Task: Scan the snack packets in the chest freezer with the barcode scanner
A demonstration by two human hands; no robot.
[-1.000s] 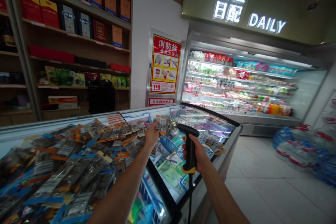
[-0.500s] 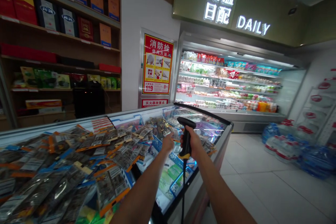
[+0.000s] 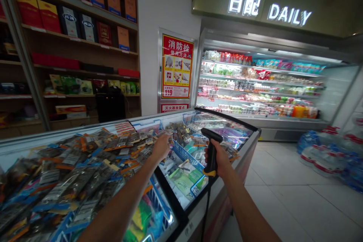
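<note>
My right hand (image 3: pixel 223 158) is wrapped round the handle of a black and yellow handheld barcode scanner (image 3: pixel 211 155), which stands upright with its head at the top. A dark cable (image 3: pixel 207 208) runs down from its grip. My left hand (image 3: pixel 161 147) reaches over the freezer chest, at the right end of a wide heap of flat clear packets (image 3: pixel 85 172) with orange and blue edges. Its fingers are mostly hidden behind the back of the hand, so whether they hold a packet cannot be made out.
Blue baskets (image 3: pixel 185 151) with green and white bags stand inside the freezer chest (image 3: pixel 183 217). A shelf of boxes (image 3: pixel 104 34) rises at the left back. Behind the chest is a lit open refrigerator (image 3: pixel 263 121). Bottled water packs (image 3: pixel 320 151) stand on the tiled floor at right.
My left hand has moved left, away from the scanner and over the packets. My right hand still grips the scanner. The view has turned slightly left.
</note>
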